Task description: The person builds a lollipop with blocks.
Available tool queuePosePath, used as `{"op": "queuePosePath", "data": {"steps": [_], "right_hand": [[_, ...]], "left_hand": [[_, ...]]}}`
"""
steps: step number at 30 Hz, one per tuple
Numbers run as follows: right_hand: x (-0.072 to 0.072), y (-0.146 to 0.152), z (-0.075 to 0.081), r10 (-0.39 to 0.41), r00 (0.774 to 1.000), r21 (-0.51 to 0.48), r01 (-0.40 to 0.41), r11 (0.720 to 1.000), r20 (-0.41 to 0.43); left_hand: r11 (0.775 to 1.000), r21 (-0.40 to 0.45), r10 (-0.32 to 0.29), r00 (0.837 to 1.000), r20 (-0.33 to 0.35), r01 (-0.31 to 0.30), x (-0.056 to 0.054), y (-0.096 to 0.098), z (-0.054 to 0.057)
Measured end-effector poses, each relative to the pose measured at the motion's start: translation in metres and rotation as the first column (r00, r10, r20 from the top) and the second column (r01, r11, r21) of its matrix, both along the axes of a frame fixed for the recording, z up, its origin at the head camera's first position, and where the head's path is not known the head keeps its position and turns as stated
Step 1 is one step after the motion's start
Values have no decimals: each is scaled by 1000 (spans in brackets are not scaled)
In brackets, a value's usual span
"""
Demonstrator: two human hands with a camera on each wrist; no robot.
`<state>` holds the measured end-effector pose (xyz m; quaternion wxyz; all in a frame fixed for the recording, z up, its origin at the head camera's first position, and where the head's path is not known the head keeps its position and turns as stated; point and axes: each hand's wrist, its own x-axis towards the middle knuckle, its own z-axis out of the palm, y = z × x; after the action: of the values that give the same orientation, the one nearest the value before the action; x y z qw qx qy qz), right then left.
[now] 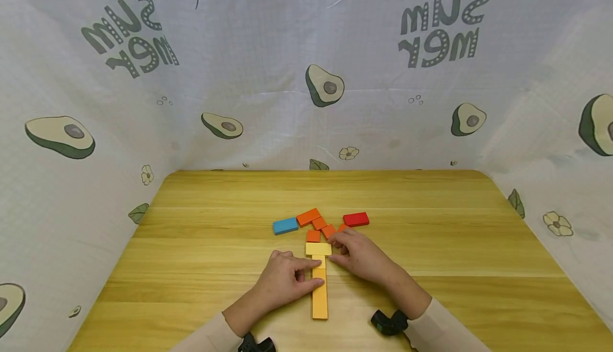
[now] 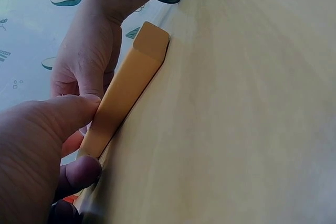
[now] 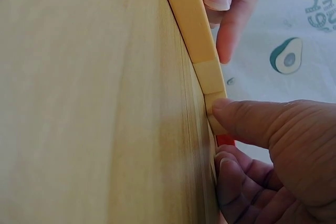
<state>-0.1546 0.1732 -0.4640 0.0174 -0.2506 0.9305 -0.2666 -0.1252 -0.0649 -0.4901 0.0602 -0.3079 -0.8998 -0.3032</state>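
A pale yellow block (image 1: 316, 249) lies crosswise at the top of a straight column. The column below it has a small light-yellow block (image 1: 323, 259) and a long yellow-orange block (image 1: 320, 305). From the left, my left hand (image 1: 284, 280) reaches over the column, index fingertip at the small block and thumb touching the long one. At the crosswise block's right end, my right hand (image 1: 361, 256) pinches it between thumb and index finger. Small orange blocks, such as one orange block (image 1: 313, 236), sit just beyond; the right fingers partly cover another.
A blue block (image 1: 285, 226) and a larger orange block (image 1: 308, 217) lie behind the column, to the left. A red block (image 1: 356, 219) rests behind the right hand. The wooden table (image 1: 455, 251) meets a printed cloth (image 1: 268, 75) at its back and sides.
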Motion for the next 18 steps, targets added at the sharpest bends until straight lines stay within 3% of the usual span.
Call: {"op": "queuePosePath", "data": {"steps": [6, 13, 18], "right_hand": [[0, 0, 0, -1, 1000, 0, 1, 1000, 0], [0, 0, 1, -7, 1000, 1, 7, 1000, 9], [-1, 0, 2, -13, 1000, 3, 13, 1000, 29]], "left_hand": [[1000, -9, 12, 1000, 23, -12, -1, 0, 0], [998, -61, 20, 987, 159, -10, -5, 0, 4], [998, -68, 13, 978, 207, 2, -7, 0, 7]]}}
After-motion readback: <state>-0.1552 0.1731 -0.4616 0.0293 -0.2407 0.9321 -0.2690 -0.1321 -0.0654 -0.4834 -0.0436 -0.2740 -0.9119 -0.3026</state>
